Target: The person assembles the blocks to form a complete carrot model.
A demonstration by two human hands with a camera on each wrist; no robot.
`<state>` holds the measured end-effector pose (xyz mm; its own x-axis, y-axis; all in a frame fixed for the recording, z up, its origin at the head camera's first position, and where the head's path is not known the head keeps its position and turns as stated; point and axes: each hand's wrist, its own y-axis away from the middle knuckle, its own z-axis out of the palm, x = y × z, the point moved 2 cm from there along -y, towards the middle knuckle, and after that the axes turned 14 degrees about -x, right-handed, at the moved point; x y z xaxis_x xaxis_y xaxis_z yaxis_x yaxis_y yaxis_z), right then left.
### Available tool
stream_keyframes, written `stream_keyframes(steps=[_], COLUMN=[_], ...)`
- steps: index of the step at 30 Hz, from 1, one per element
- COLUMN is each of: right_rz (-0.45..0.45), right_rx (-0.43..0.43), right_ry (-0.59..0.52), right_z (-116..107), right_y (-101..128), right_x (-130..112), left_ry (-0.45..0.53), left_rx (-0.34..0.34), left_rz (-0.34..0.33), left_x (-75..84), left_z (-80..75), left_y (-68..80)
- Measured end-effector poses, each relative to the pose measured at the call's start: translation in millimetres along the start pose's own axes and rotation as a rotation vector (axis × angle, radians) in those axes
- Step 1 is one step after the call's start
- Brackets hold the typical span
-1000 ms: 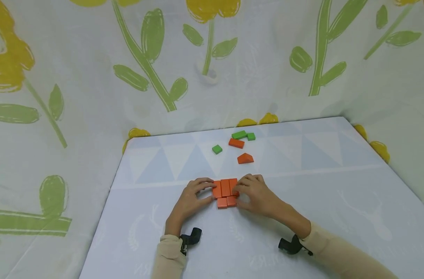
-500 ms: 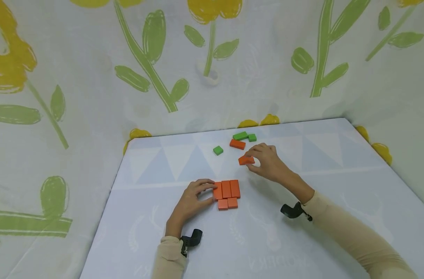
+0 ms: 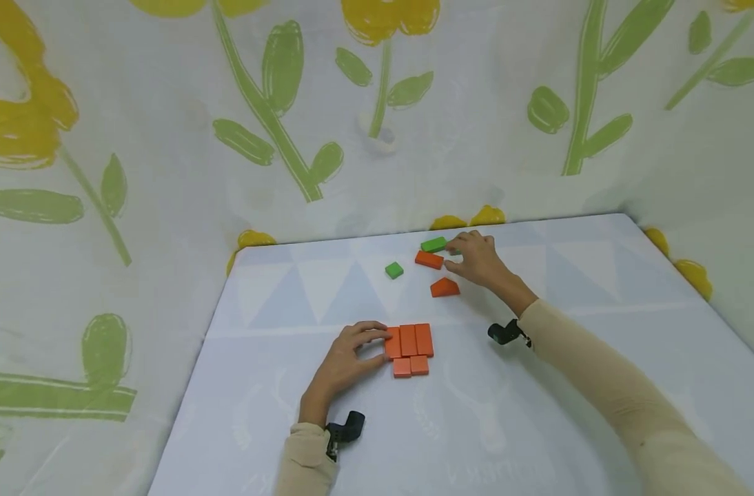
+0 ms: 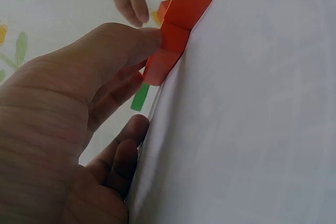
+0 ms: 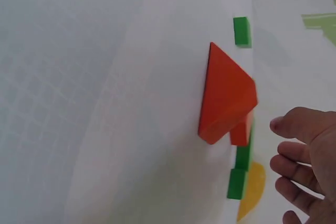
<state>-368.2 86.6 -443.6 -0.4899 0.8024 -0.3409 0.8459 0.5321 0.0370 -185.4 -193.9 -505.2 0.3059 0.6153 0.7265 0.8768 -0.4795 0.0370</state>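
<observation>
Several flat orange blocks (image 3: 408, 340) lie side by side on the table, two smaller orange blocks (image 3: 411, 366) against their near edge. My left hand (image 3: 349, 358) pinches the leftmost orange block between thumb and fingers; in the left wrist view its thumb (image 4: 147, 43) lies on an orange face. My right hand (image 3: 478, 259) reaches far forward, fingers spread apart and holding nothing. It partly covers a small green block (image 5: 238, 184) and is beside an orange rectangular block (image 3: 429, 260). Nearer me lies an orange wedge-shaped block (image 3: 444, 288), large in the right wrist view.
A green rectangular block (image 3: 433, 244) lies behind the orange one at the back. Left of them is a green cube (image 3: 394, 270). The pale patterned table (image 3: 327, 289) ends at a flower-printed curtain (image 3: 464, 138). Each wrist carries a small black camera (image 3: 347, 427).
My right hand left the grouped orange blocks, passed over the wedge-shaped block and moved on to the back blocks. The wedge stays on the table. My left hand has kept its place.
</observation>
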Motion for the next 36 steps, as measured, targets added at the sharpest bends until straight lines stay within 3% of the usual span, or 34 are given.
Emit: stream_keyframes(steps=[9, 20, 26, 36], right_rz=[0.077, 0.057, 0.034, -0.128], right_rx=[-0.083, -0.065, -0.031, 0.076], right_ry=[-0.042, -0.047, -0.072, -0.132], right_z=[14.9, 17.2, 2.3, -13.6], right_y=[-13.2, -10.2, 0.9, 43.4], right_x=[13.2, 12.0, -0.8, -23.0], left_ry=[0.009, 0.01, -0.01, -0.017], left_rx=[0.008, 0.013, 0.046, 0.04], left_rz=[0.031, 0.024, 0.029, 0.005], left_x=[7.2, 6.5, 2.5, 0.2], left_z=[4.0, 8.0, 4.2, 2.3], left_y=[-1.7, 0.0, 2.6, 1.6])
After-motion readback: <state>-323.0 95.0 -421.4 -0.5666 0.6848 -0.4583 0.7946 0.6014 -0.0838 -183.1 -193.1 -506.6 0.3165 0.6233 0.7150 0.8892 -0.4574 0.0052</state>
